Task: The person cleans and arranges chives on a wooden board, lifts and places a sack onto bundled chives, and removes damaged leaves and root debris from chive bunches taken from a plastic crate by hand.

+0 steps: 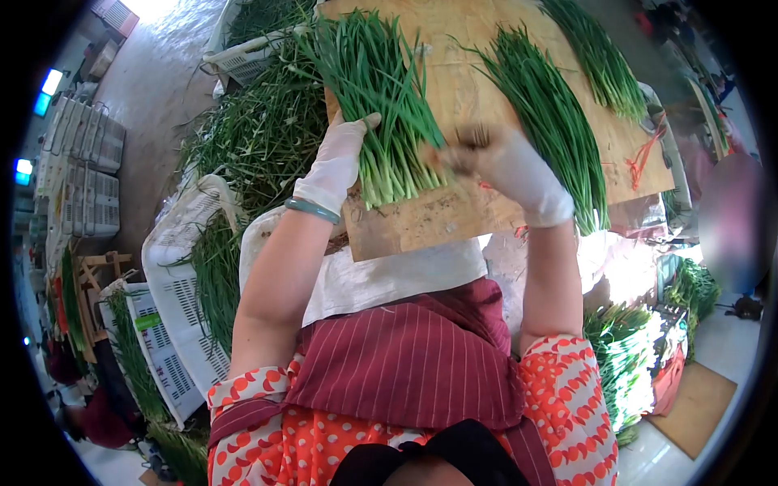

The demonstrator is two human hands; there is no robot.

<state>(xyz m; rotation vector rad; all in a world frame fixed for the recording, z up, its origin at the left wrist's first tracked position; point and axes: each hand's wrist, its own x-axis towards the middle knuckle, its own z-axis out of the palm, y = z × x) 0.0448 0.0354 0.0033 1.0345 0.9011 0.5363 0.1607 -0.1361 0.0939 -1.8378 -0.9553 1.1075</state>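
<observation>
My left hand (pixel 348 146), in a white glove, lies against the left side of a bunch of green chives (pixel 377 89) on a wooden board (pixel 421 231), thumb on the stalks and the other fingers hidden beneath. The pale stalk ends point toward me. At the bunch's right side is my right hand (pixel 506 166), also gloved; its fingers are smeared by motion, and whether they hold anything is unclear. A second bunch of chives (pixel 559 121) lies right of that hand, and a third bunch (pixel 600 61) is farther right at the back.
Loose greens (pixel 251 130) are heaped left of the board. White crates (pixel 174 283) stand at the left, with stacked crates (pixel 89 174) beyond. Red ties (pixel 644 158) lie at the board's right edge. More greens (pixel 624 364) are at the lower right. A blurred shape stands at the far right.
</observation>
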